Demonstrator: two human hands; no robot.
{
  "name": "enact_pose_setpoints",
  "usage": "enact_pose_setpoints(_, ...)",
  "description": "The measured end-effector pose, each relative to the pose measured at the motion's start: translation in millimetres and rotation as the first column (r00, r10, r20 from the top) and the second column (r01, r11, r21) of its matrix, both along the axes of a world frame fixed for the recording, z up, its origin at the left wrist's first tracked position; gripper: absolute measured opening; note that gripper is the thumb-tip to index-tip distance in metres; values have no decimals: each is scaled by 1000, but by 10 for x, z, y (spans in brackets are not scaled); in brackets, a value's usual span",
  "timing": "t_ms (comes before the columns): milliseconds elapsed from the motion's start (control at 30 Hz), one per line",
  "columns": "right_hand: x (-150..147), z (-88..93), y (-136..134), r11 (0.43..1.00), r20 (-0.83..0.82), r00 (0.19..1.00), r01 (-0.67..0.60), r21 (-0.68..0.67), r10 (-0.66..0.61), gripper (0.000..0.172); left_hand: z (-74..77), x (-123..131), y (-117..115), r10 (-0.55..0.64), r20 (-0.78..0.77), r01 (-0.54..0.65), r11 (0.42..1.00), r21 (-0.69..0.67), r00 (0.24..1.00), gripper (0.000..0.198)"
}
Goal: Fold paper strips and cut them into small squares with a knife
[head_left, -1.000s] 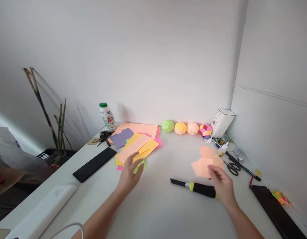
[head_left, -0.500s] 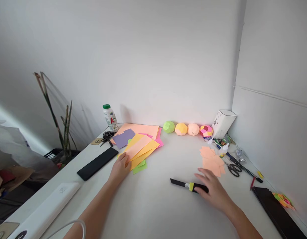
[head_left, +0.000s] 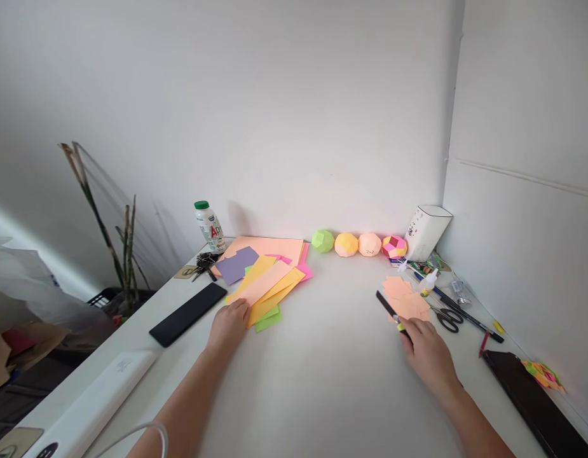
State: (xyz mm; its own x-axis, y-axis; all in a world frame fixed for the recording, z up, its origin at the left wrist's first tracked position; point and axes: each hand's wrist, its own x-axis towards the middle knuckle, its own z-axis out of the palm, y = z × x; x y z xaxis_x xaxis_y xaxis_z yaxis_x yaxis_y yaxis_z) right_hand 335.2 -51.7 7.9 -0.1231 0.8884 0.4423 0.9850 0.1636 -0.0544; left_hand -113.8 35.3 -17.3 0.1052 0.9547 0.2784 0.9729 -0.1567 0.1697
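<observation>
A utility knife (head_left: 387, 306) with a black blade, a yellow-green collar and a dark handle is gripped in my right hand (head_left: 430, 356). Its tip points up and left, over the edge of a few peach paper pieces (head_left: 408, 302). My left hand (head_left: 228, 326) has its fingers closed at the near end of a peach paper strip (head_left: 267, 283), which lies across orange strips (head_left: 281, 296). Under and around these are green paper (head_left: 269, 320), a purple sheet (head_left: 237, 264), pink paper (head_left: 306, 272) and a large peach sheet (head_left: 265, 245).
Several faceted paper balls (head_left: 346, 245) line the wall. Scissors (head_left: 449, 319), a glue bottle (head_left: 428, 282) and pens lie right, beside a white box (head_left: 428, 232). A black slab (head_left: 187, 314), white bottle (head_left: 210, 228) and white device (head_left: 91, 407) stand left. A dark tray (head_left: 532, 401) is lower right.
My right hand has closed round the utility knife and lifted it; the blade has swung up and right toward the peach pieces. The left hand stays at the strips, its fingers slightly more curled.
</observation>
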Motion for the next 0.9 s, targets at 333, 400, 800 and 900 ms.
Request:
enact_pose_setpoints(333, 207, -145, 60, 990, 52, 988, 143, 2, -143, 27, 145, 75, -72, 54, 52, -62, 983, 174, 997, 28)
enact_pose_setpoints(400, 113, -112, 47, 993, 43, 992, 120, 24, -121, 26, 227, 179, -150, 17, 61, -30, 978, 204, 998, 28)
enact_pose_setpoints(800, -1048, 187, -519, 660, -337, 674, -731, -175, 657, 35, 235, 1408, -1379, -557, 462, 653, 755, -64, 690, 21)
enact_pose_setpoints(900, -1075, 208, -555, 600, -583, 618, -757, -259, 528, 21, 279, 1413, -1435, -317, 689, 624, 741, -249, 651, 19)
